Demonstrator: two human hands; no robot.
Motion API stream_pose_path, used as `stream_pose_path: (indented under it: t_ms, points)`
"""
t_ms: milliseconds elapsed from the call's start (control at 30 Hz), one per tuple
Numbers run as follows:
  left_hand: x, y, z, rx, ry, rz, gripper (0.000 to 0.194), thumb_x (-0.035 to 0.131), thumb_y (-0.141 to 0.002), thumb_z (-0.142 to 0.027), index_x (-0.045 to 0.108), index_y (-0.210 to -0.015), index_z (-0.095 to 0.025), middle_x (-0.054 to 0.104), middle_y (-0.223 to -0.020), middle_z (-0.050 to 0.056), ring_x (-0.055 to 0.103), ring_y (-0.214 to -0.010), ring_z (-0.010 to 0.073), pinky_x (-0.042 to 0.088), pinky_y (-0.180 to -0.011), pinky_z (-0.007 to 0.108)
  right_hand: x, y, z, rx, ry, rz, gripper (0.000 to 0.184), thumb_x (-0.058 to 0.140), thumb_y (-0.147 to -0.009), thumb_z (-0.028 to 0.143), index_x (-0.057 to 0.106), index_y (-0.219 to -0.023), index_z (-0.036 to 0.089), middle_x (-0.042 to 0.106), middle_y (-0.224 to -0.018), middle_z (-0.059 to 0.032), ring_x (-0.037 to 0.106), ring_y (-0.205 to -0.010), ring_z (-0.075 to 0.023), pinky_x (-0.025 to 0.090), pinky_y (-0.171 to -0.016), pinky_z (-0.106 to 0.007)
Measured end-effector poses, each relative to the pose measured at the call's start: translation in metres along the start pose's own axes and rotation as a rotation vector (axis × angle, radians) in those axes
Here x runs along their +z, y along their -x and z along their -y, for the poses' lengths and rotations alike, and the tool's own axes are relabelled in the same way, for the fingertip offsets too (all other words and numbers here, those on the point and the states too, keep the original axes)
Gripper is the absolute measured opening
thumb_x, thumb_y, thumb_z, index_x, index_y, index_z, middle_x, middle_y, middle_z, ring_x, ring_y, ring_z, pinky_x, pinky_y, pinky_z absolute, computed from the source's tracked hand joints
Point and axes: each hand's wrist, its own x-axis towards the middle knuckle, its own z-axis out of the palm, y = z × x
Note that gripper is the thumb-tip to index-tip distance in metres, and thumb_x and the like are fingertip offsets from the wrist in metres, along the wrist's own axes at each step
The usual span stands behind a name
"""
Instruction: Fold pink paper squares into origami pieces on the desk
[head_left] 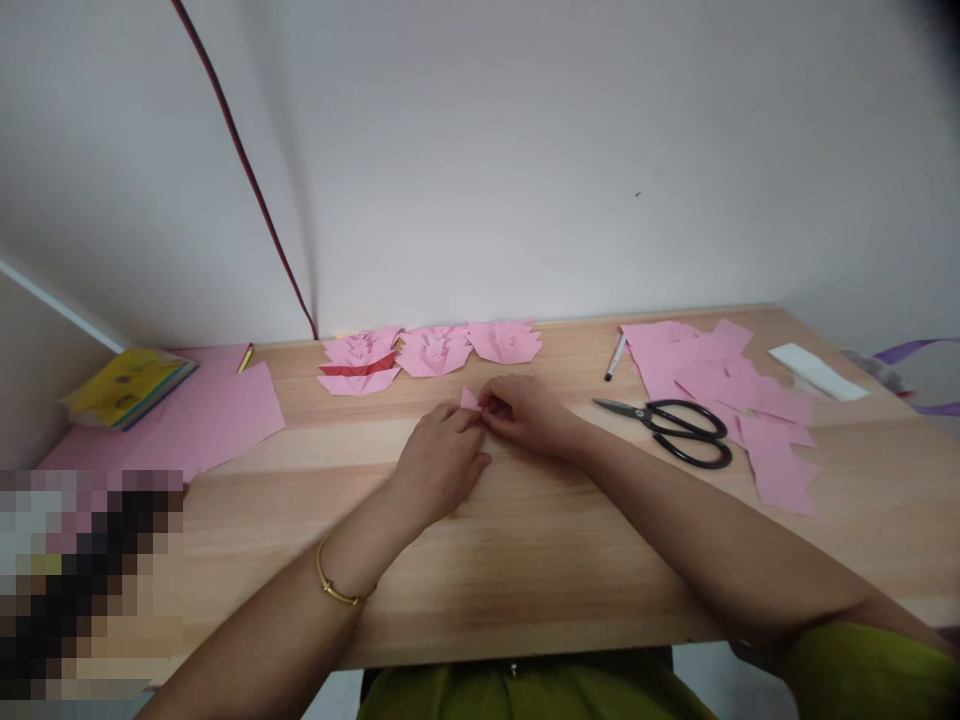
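Observation:
Between my two hands, at the middle of the table, is a small piece of pink paper [469,399], mostly covered by fingers. My left hand [444,455] pinches it from the left, resting low over the wood. From the right, my right hand [525,412] grips its other side with curled fingers. Only a pointed pink tip shows above the fingertips. Just beyond my hands stand folded, cut pink paper pieces in a row: one with a red strip [360,362], a middle one [435,352] and a right one [504,342].
Black-handled scissors [667,430] lie right of my hands, near a marker pen [616,357] and pink paper scraps [776,465]. A white strip [817,372] is farther right. Pink sheets [232,420], a yellow packet [127,390] and a yellow pencil [246,358] lie left.

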Motion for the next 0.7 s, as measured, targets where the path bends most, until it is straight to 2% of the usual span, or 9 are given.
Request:
stream_pose_path:
  t_ms: [133, 367, 700]
  points:
    - [0.0000, -0.0006, -0.0004, 0.001, 0.007, -0.003, 0.016, 0.058, -0.081, -0.025, 0.063, -0.093, -0.015, 0.062, -0.112, 0.010, 0.050, -0.110, 0.0250, 0.040, -0.096, 0.042, -0.0014, 0.0002, 0.0016, -0.002, 0.005, 0.004, 0.005, 0.057, -0.077, 0.019, 0.059, -0.080, 0.016, 0.063, -0.074, -0.0020, 0.052, -0.067, -0.0128, 0.035, -0.064, -0.025]
    - [-0.0009, -0.0005, -0.0012, -0.007, -0.005, 0.005, 0.024, 0.056, -0.082, -0.026, 0.062, -0.103, -0.014, 0.062, -0.113, 0.010, 0.050, -0.109, 0.0254, 0.041, -0.097, 0.042, -0.0016, -0.0004, 0.0028, 0.005, 0.017, 0.007, 0.006, 0.054, -0.080, 0.017, 0.059, -0.078, 0.015, 0.063, -0.074, -0.0027, 0.051, -0.068, -0.0130, 0.034, -0.065, -0.025]
    - [-0.0040, -0.0011, -0.0027, -0.018, -0.002, 0.017, 0.018, 0.058, -0.081, -0.026, 0.063, -0.094, -0.014, 0.062, -0.113, 0.010, 0.050, -0.108, 0.0252, 0.041, -0.096, 0.041, 0.0001, -0.0003, 0.0006, 0.017, 0.001, 0.008, 0.004, 0.057, -0.078, 0.020, 0.058, -0.079, 0.016, 0.063, -0.074, -0.0024, 0.052, -0.068, -0.0129, 0.034, -0.065, -0.025]
